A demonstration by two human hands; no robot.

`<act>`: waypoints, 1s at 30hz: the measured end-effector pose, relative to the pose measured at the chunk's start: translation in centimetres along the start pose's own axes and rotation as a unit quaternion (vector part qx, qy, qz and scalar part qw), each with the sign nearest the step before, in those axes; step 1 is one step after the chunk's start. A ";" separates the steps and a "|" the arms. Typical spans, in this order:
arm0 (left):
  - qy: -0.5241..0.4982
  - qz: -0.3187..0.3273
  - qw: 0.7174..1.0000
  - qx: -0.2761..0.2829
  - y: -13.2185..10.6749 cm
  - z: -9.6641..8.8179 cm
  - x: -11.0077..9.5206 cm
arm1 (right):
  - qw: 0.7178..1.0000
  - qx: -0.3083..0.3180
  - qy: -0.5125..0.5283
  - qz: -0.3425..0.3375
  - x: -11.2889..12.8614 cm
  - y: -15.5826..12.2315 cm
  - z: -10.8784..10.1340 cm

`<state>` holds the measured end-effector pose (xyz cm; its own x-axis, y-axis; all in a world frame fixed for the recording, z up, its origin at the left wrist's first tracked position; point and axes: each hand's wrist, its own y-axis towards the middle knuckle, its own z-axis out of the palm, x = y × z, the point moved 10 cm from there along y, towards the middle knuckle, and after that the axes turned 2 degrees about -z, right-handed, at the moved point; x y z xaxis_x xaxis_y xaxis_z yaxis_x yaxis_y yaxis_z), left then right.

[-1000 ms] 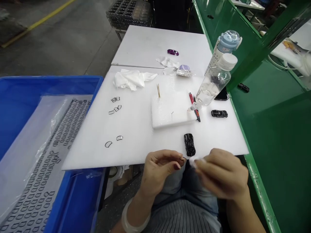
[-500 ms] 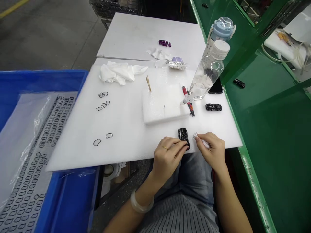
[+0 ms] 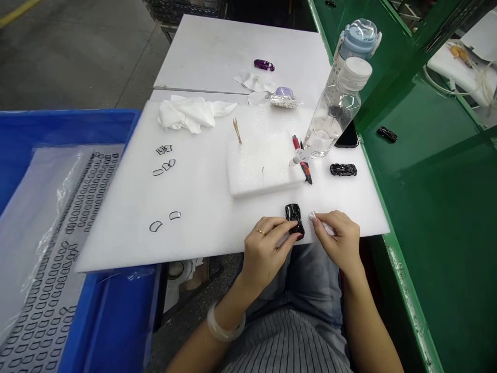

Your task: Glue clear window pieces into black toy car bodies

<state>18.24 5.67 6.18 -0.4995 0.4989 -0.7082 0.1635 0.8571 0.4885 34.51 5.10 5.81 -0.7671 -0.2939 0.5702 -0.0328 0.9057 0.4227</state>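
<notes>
My left hand [image 3: 266,251] grips a glossy black toy car body [image 3: 294,219] at the near edge of the white foam sheet [image 3: 202,243], its fingers covering the car's lower end. My right hand [image 3: 337,241] pinches a small white wipe [image 3: 323,224], whose tip sits a little to the right of the car without touching it. Another black toy car [image 3: 344,169] lies farther up the sheet. Above my hands rests a white foam block [image 3: 266,166], with a red-handled tool [image 3: 302,155] by its right corner.
Thin black-rimmed clear frames [image 3: 164,149] lie on the sheet's left, beside a crumpled white tissue [image 3: 190,114]. A blue crate [image 3: 97,122] at left holds a plastic sheet of frames [image 3: 58,248]. Water bottles [image 3: 334,109] stand at upper right, before a green bench [image 3: 427,207].
My left hand has picked the black car up from the sheet and holds it. Both hands have come lower, toward the sheet's near edge, and the right hand keeps the wipe.
</notes>
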 end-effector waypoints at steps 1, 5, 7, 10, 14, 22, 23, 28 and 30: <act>-0.002 -0.014 1.000 -0.001 0.0 -0.1 0.3 | 1.000 0.000 0.002 0.002 0.0 0.0 0.0; 0.000 -0.034 0.999 0.001 0.1 -0.2 0.8 | 1.000 0.000 0.003 0.002 0.0 0.0 0.1; 0.001 -0.033 0.999 0.005 0.1 -0.1 0.8 | 1.000 0.000 0.001 0.000 0.0 0.0 0.1; 0.001 -0.037 0.999 0.007 0.2 0.0 0.8 | 1.000 0.001 -0.002 -0.003 0.1 0.0 0.1; -0.002 -0.045 0.999 0.008 0.3 0.0 0.8 | 1.000 0.004 -0.005 0.000 0.1 0.0 0.2; -0.001 -0.043 0.999 0.009 0.4 0.0 0.8 | 1.000 0.006 -0.014 0.000 0.1 0.1 0.2; -0.004 -0.047 0.999 0.012 0.4 0.1 0.8 | 1.000 0.008 -0.015 0.001 0.1 0.1 0.2; -0.020 -0.102 0.993 0.048 0.7 0.8 1.7 | 1.000 0.017 -0.019 -0.003 0.1 0.1 0.6; -0.025 -0.116 0.991 0.060 0.8 0.8 2.0 | 1.000 0.019 -0.020 -0.004 0.3 0.0 0.6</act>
<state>18.02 7.46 4.77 -0.4937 0.2907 -0.8196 0.1504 0.9568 0.2487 33.92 5.20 5.59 -0.7914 -0.2899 0.5382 -0.0633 0.9146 0.3995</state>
